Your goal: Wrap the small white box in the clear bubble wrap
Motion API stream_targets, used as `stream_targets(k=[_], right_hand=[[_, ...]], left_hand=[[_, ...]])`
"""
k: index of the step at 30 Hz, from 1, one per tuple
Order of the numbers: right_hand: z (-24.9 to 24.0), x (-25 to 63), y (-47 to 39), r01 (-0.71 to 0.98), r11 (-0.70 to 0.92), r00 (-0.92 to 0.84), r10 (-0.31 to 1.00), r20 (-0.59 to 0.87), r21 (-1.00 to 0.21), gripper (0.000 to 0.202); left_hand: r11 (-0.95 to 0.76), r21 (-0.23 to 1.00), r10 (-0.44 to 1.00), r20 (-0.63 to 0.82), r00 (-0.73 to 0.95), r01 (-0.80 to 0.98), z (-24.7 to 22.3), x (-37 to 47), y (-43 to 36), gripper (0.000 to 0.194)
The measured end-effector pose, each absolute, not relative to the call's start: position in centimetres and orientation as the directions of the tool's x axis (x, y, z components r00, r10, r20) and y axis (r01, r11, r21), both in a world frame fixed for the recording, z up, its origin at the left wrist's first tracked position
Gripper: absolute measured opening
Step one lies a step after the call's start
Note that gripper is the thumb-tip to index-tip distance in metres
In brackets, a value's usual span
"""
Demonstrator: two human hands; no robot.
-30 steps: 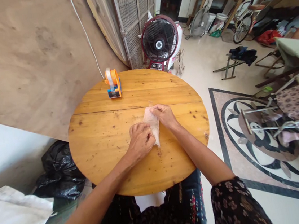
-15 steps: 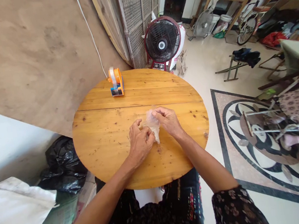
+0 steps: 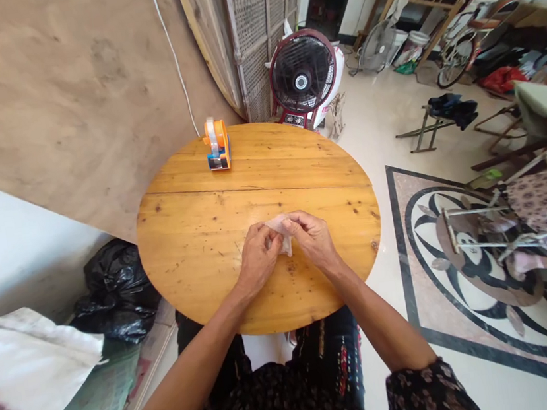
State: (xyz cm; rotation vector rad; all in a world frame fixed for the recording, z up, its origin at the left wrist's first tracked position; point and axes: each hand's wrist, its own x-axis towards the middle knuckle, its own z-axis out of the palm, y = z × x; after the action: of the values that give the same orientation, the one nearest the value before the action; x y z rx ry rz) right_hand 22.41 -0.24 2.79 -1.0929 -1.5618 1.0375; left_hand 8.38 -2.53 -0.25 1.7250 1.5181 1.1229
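Observation:
A small, thin, whitish see-through plastic bag is held between both hands over the near middle of the round wooden table. My left hand has its fingers closed on the bag's left side. On the right side, my right hand pinches it between thumb and fingers. A crumpled lower part hangs between the hands. What the bag holds, if anything, I cannot make out. Toward the table's far left edge stands an orange and blue tape dispenser with a roll of clear tape.
A floor fan stands behind the table, beside a woven panel. Black plastic bags lie on the left. To the right are a folding stool and another person's leg near a metal-framed chair.
My left fingers, partly lifted before, have closed on the bag. Its upper part, which stood up between the hands, is now folded lower. The view has shifted slightly.

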Motion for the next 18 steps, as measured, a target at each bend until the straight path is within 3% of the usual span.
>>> stream_targets(k=[7, 11, 15, 18], right_hand=[[0.8, 22.7, -2.5, 0.275, 0.305, -0.117, 0.952, 0.283, -0.912, 0.022], [0.7, 22.6, -3.0, 0.367, 0.363, -0.137, 0.932, 0.336, -0.857, 0.022], [0.6, 22.7, -3.0, 0.442, 0.439, -0.196, 0.898, 0.393, -0.783, 0.02], [0.1, 23.1, -3.0, 0.468, 0.53, -0.281, 0.848, 0.45, -0.707, 0.021]], left_hand=[[-0.167, 0.891, 0.978, 0.204, -0.042, 0.423, -0.9, 8.3, -2.5, 0.014], [-0.144, 0.948, 0.989, 0.142, 0.028, 0.283, -1.1, 7.5, -2.7, 0.006], [-0.101, 0.992, 0.988, 0.091, 0.128, 0.073, -1.3, 6.5, -3.9, 0.026], [-0.164, 0.981, 0.978, 0.147, 0.151, 0.108, -1.3, 5.9, -4.8, 0.05]])
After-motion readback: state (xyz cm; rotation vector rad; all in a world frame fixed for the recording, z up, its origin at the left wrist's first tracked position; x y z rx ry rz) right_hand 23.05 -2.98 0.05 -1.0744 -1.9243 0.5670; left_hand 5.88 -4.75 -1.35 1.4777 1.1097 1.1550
